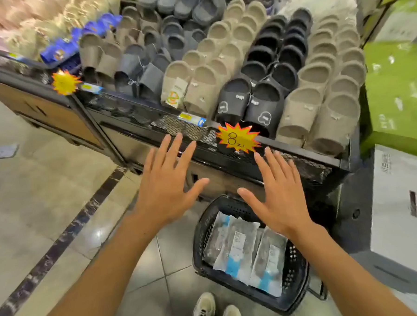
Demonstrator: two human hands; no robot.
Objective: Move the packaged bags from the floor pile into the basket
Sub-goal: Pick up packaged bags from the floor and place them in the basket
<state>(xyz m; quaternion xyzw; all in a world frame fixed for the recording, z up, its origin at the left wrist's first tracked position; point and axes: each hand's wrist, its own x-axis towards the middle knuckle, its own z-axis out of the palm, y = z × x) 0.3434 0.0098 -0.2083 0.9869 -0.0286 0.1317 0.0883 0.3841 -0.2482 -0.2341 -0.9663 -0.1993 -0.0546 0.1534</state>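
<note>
A black plastic basket (199,240) stands on the tiled floor by my feet. Several clear packaged bags (241,250) with white and blue labels lie inside it, side by side. My left hand (166,181) hovers flat in the air above the floor, left of the basket, with fingers spread and holding nothing. My right hand (280,190) hovers the same way above the basket's far rim, palm down, fingers straight. No floor pile of bags is in view.
A black mesh display bin (226,154) full of beige, grey and black slippers stands right in front, with a yellow star price tag (238,138). White and green cartons (400,196) stand at the right. My shoes (218,309) are beside the basket. Tiled floor extends to the left.
</note>
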